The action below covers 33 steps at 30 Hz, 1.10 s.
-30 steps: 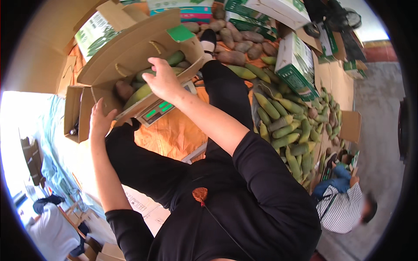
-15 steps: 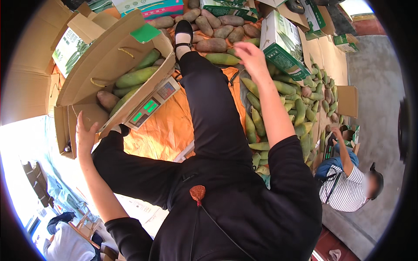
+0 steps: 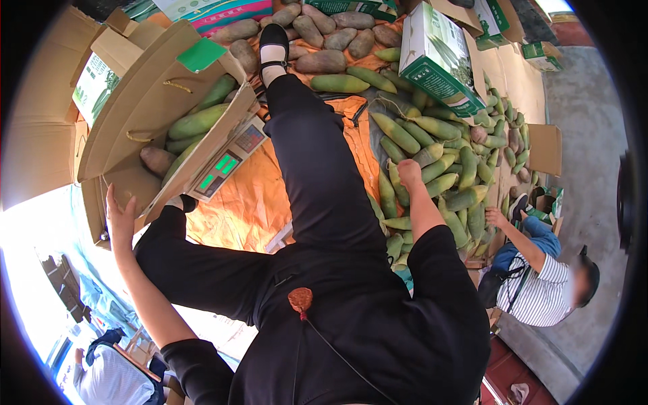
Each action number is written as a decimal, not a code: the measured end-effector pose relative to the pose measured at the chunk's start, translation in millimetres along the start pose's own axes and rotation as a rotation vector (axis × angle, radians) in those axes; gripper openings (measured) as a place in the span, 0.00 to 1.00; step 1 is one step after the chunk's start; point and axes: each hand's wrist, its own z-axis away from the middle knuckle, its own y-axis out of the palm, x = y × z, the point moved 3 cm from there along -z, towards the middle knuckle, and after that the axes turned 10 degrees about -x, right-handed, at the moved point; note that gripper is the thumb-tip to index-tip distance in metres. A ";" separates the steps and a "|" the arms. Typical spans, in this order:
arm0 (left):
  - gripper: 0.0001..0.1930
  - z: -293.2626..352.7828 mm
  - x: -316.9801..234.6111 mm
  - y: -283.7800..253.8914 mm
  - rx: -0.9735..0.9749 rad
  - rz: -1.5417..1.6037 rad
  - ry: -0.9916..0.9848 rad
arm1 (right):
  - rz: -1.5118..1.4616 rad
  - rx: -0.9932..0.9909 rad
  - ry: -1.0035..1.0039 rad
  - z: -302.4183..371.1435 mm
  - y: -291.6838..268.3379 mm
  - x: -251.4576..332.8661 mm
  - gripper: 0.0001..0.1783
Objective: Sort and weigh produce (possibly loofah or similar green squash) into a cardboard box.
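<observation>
My right hand point(image 3: 409, 173) is over a heap of green radishes point(image 3: 442, 162), its fingers curled down; whatever lies in them is hidden by the hand. At the near corner of an opened cardboard box point(image 3: 135, 179), my left hand point(image 3: 120, 219) has its fingers extended and thumb apart, holding nothing; I cannot tell if it touches the cardboard. Inside the box lie several green radishes point(image 3: 196, 123) and one reddish-brown radish point(image 3: 157, 160). The box rests on a scale point(image 3: 226, 162) with lit green displays.
Reddish-brown radishes point(image 3: 321, 61) lie beyond my foot point(image 3: 273, 50) on an orange sheet point(image 3: 260, 206). A green-and-white carton point(image 3: 439, 61) stands at the radish heap's far side. At right, another person in a striped shirt point(image 3: 533, 290) reaches toward the heap.
My right hand has come down and nearer to me, from above the far radishes to the heap, and its fingers have curled. The other person's hand has moved left toward the heap.
</observation>
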 end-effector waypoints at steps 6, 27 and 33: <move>0.34 1.6 6.7 -10.1 -0.025 -0.057 0.018 | 0.174 0.008 -0.134 7.4 3.4 23.9 0.16; 0.35 10.2 -22.8 -8.2 -0.152 -0.130 0.014 | 0.579 0.384 -0.244 11.3 28.3 42.8 0.45; 0.36 19.8 -15.5 -16.2 -0.155 -0.160 -0.013 | 0.602 0.366 -0.169 24.5 39.5 55.0 0.38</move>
